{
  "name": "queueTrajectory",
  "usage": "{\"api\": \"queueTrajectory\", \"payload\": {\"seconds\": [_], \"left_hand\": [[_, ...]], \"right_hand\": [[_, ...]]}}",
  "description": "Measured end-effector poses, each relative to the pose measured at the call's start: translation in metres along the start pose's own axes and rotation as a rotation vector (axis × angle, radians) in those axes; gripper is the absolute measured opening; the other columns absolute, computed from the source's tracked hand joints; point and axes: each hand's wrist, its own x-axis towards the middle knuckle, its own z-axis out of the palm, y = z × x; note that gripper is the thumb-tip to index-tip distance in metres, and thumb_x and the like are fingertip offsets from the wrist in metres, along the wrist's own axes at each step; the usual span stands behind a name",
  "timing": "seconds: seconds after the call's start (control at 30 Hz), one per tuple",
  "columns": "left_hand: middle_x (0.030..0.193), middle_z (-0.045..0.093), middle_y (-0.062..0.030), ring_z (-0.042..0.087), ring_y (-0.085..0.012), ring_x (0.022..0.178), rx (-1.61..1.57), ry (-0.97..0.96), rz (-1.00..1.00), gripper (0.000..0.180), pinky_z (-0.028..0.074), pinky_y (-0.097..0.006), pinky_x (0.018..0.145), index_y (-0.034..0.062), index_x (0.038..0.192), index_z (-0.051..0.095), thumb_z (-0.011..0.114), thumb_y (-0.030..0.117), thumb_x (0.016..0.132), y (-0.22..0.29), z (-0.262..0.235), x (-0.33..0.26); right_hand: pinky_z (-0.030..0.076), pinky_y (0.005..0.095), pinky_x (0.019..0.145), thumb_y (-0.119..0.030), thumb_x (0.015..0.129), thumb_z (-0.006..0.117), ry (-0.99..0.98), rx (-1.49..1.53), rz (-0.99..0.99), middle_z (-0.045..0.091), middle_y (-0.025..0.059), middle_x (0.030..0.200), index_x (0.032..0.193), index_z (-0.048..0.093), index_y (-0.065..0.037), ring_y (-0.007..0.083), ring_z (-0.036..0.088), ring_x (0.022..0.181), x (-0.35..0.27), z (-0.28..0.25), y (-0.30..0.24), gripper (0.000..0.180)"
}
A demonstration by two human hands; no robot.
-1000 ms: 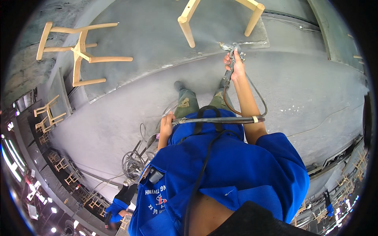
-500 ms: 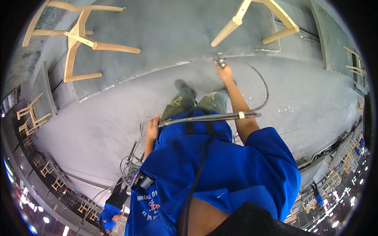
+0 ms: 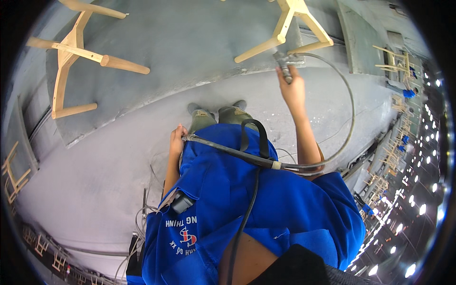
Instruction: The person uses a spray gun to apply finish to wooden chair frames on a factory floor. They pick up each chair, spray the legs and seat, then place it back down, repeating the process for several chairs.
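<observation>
My right hand [image 3: 293,90] is closed round a metal spray gun [image 3: 285,66], held out ahead just beneath the legs of a pale wooden stool frame [image 3: 284,28]. A faint haze hangs between the gun's nozzle and the nearest leg. From the gun a grey hose [image 3: 352,104] loops out to the right and back under my forearm. It joins a bundled, taped hose [image 3: 223,151] that crosses my waist. At the bundle's left end is my left hand [image 3: 177,137], fingers closed on it beside my hip.
A second wooden frame [image 3: 71,52] rests at the left of the grey board [image 3: 175,42]. More frames [image 3: 394,61] line the far right. Cables [image 3: 142,218] hang by my left side. A person in blue [image 3: 408,93] is in the right background.
My right hand has moved rightward with the spray gun, up to the right-hand frame's legs. Its hose now swings in a wider loop. My view has turned, and the frames appear further left.
</observation>
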Motion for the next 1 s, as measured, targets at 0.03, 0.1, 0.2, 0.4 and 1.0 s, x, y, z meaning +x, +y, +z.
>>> {"api": "queueTrajectory", "payload": {"seconds": [0.03,0.1,0.2,0.4,1.0], "left_hand": [[0.063,0.049,-0.0004,0.041,-0.0114,0.060,-0.025,-0.023,0.012,0.059,0.032,-0.030,0.058,0.0042,0.067,0.054,0.037,0.047,0.105,0.003,0.003,0.009],[0.063,0.049,0.0002,0.040,-0.0106,0.059,-0.066,-0.046,0.003,0.060,0.031,-0.029,0.056,0.0046,0.068,0.054,0.037,0.049,0.104,0.009,0.009,0.023],[0.062,0.047,0.0010,0.040,-0.0097,0.058,-0.101,-0.038,-0.019,0.060,0.030,-0.028,0.054,0.0055,0.068,0.055,0.038,0.051,0.104,0.014,0.015,0.037],[0.060,0.043,0.0028,0.038,-0.0092,0.058,-0.190,0.046,-0.019,0.061,0.028,-0.028,0.052,0.0074,0.066,0.053,0.037,0.053,0.104,0.013,0.008,0.028],[0.066,0.050,-0.0041,0.042,-0.0167,0.066,0.015,0.786,-0.120,0.062,0.038,-0.035,0.066,-0.0006,0.071,0.054,0.036,0.048,0.107,-0.003,0.116,-0.071]], "right_hand": [[0.052,0.0502,0.071,-0.041,0.093,0.066,0.037,0.026,-0.010,0.069,0.0249,0.085,0.104,0.066,0.000,0.0460,0.066,0.081,0.002,-0.018,-0.013,0.042],[0.052,0.0495,0.071,-0.040,0.093,0.066,0.080,-0.021,0.043,0.069,0.0248,0.085,0.104,0.065,0.001,0.0459,0.066,0.081,0.014,-0.047,-0.033,0.042],[0.051,0.0487,0.070,-0.039,0.093,0.067,0.187,-0.152,-0.012,0.069,0.0244,0.084,0.103,0.065,0.001,0.0454,0.066,0.081,0.036,-0.048,-0.050,0.041],[0.049,0.0435,0.064,-0.038,0.092,0.070,0.211,-0.056,-0.086,0.064,0.0221,0.072,0.096,0.067,0.000,0.0385,0.063,0.067,0.082,-0.028,-0.051,0.039],[0.052,0.0523,0.081,-0.046,0.093,0.062,-0.273,-0.176,-0.306,0.070,0.0243,0.096,0.113,0.062,-0.004,0.0446,0.066,0.092,0.261,0.190,-0.043,0.047]]}}
